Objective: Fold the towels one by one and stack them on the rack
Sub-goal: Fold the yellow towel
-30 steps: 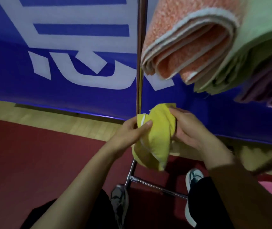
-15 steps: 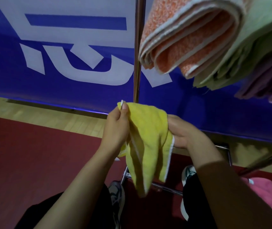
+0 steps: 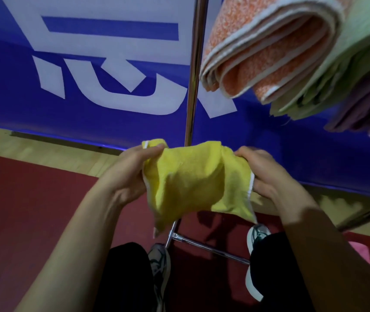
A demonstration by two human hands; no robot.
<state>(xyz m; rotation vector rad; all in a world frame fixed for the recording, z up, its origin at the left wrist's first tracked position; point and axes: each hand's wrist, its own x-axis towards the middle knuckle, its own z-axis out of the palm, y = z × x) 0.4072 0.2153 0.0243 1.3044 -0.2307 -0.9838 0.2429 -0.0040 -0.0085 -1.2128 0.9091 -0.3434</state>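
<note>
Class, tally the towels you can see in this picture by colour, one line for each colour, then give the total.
Yellow towel, held in both hands: 1
Orange towel, folded on the rack: 1
Green towel, folded on the rack: 1
Purple towel, folded on the rack: 1
Pink cloth on the floor, possibly a towel: 1
Total: 5

A blue banner (image 3: pixel 112 122) with white lettering is standing behind; grey sneakers (image 3: pixel 160 262) are resting on a dark-red floor mat (image 3: pixel 33 210).
</note>
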